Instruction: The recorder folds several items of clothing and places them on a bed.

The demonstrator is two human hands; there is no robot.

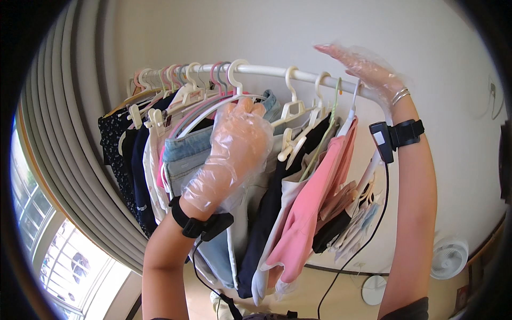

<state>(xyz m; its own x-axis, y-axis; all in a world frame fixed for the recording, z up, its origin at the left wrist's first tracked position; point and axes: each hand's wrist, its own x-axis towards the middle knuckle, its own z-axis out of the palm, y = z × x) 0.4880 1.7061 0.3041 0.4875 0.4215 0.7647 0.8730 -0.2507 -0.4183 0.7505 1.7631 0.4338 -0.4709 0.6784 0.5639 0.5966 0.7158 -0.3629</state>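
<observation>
My left hand [242, 140], in a clear plastic glove, is closed at the waist of light blue denim jeans [188, 148] on a white plastic hanger [239, 78]; its fingertips are partly hidden, and whether it grips the hanger or the cloth I cannot tell. The hanger hooks over a white clothes rail [266, 72]. My right hand [360, 66], gloved too, is raised at the rail's right end with fingers extended and nothing in it. Below it hang pink trousers [310, 212], with black trousers [268, 212] to their left.
A grey pleated curtain [76, 140] and a barred window [66, 260] are at the left. Dark floral clothing [114, 144] hangs at the rail's left end. Smaller garments [360, 224] hang lower right, near a white fan [450, 258]. Black cables trail from both wrist devices.
</observation>
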